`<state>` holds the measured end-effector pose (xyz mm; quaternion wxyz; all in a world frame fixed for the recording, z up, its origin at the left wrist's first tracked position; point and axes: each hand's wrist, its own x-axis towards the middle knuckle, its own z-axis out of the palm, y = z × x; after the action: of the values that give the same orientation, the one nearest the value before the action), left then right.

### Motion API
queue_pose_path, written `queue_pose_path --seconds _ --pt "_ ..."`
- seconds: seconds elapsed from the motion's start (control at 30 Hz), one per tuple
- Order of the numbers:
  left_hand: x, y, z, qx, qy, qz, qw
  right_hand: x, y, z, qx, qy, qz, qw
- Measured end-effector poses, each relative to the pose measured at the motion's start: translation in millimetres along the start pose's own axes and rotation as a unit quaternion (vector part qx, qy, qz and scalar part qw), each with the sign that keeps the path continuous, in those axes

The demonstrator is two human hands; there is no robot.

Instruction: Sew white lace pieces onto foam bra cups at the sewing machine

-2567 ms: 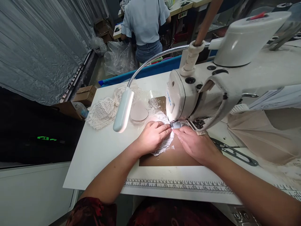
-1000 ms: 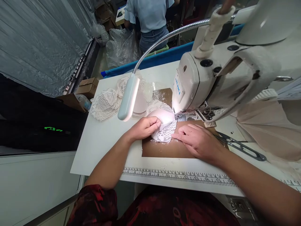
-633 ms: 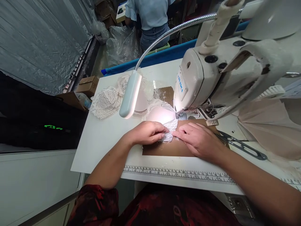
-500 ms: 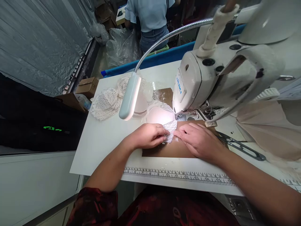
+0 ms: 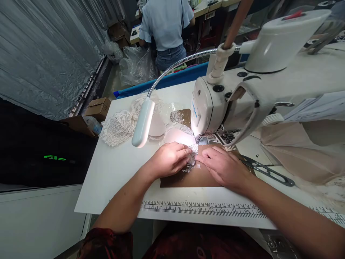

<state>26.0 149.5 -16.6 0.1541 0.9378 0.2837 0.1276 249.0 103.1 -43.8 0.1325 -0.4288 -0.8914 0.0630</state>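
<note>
A pale pink bra cup (image 5: 176,136) with white lace lies under the needle area of the sewing machine (image 5: 205,108). Its lace edge (image 5: 193,148) runs toward me, between my hands. My left hand (image 5: 172,158) is closed, thumb and fingers pinching this lace from the left. From the right, my right hand (image 5: 226,167) rests low with bent fingers close together, its leading fingertips at the lace edge; the thumb's grip is partly hidden. Beneath both hands lies a brown sheet (image 5: 188,181) with clear, shiny film on it.
White lace pieces (image 5: 118,127) and another pink cup (image 5: 156,126) lie left, behind a gooseneck lamp (image 5: 144,122). A ruler strip (image 5: 202,209) borders the table's front. Right are a dark slotted metal piece (image 5: 272,172) and beige fabric (image 5: 293,144). A person (image 5: 167,28) sits beyond.
The camera view has shifted, showing more of the machine's top. My left hand has moved slightly up along the lace, covering more of it; the right hand stays at its edge.
</note>
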Motion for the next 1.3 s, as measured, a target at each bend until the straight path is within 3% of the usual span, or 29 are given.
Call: queue_pose_path --seconds 0.1,0.17,0.23,0.27,0.3,0.37,0.43,0.5,0.63,0.77,1.3 --pt "-6.5 5.8 -13.8 -0.063 -0.004 -0.074 0.995 -0.3 1.3 0.6 0.004 0.006 -0.005 1.000" --pt "-9.8 8.2 -21.6 -0.123 -0.077 -0.095 0.985 -0.3 2.1 1.2 0.009 0.010 -0.004 1.000" --pt "-11.3 9.9 -27.9 -0.208 -0.176 -0.069 0.960 -0.3 2.7 1.6 0.015 0.013 -0.003 1.000" --pt "-11.1 10.4 -30.1 -0.249 -0.197 -0.048 0.947 -0.3 2.8 1.8 0.017 0.013 -0.002 1.000" --pt "-10.0 10.5 -31.3 -0.277 -0.188 -0.031 0.942 -0.3 2.9 2.0 0.018 0.012 0.000 1.000" --pt "-5.6 8.9 -29.2 -0.267 -0.097 -0.020 0.959 -0.6 3.3 3.0 0.020 0.013 -0.002 1.000" --pt "0.6 4.3 -20.7 -0.177 0.008 -0.022 0.984 -1.6 4.1 4.7 0.022 0.016 -0.006 1.000" --pt "6.2 -2.3 -7.7 -0.080 0.039 0.000 0.996 -3.0 5.1 6.9 0.019 0.020 -0.006 1.000" --pt "9.9 -10.3 15.0 0.032 0.002 0.041 0.999 -5.0 6.7 9.6 0.006 0.026 -0.007 1.000" --pt "8.6 -8.0 22.5 0.083 -0.012 0.043 0.996 -3.7 6.5 8.9 -0.001 0.039 -0.018 0.999" --pt "12.4 -0.6 27.5 0.091 0.006 -0.010 0.996 0.8 4.3 5.8 -0.055 0.053 0.043 0.996"
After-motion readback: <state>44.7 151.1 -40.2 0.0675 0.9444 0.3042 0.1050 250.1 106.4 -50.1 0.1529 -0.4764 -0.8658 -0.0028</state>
